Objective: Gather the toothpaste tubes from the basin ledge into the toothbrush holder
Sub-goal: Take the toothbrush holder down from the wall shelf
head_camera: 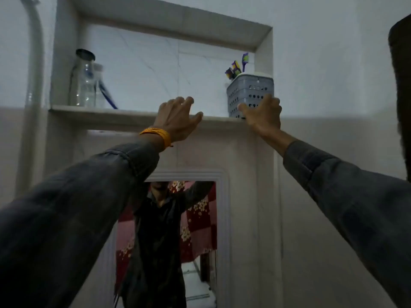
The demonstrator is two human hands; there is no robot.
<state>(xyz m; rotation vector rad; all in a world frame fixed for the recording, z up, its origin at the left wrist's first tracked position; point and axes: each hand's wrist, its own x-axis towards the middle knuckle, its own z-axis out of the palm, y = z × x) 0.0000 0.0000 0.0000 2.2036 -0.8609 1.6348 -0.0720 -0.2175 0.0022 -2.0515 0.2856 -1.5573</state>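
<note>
A grey perforated toothbrush holder (249,92) stands at the right end of a wall niche shelf (124,113), with purple toothbrushes (236,67) sticking out of its top. My right hand (262,115) is raised to it, fingers and thumb wrapped around its lower part. My left hand (178,117) is up at the shelf edge to the left of the holder, fingers spread, holding nothing. No toothpaste tube shows in this view.
A clear glass bottle (83,83) with a dark cap stands at the niche's left end, a blue-handled item leaning beside it. Below the shelf hangs a mirror (169,241) reflecting a person. A grey pipe (34,63) runs down the left wall.
</note>
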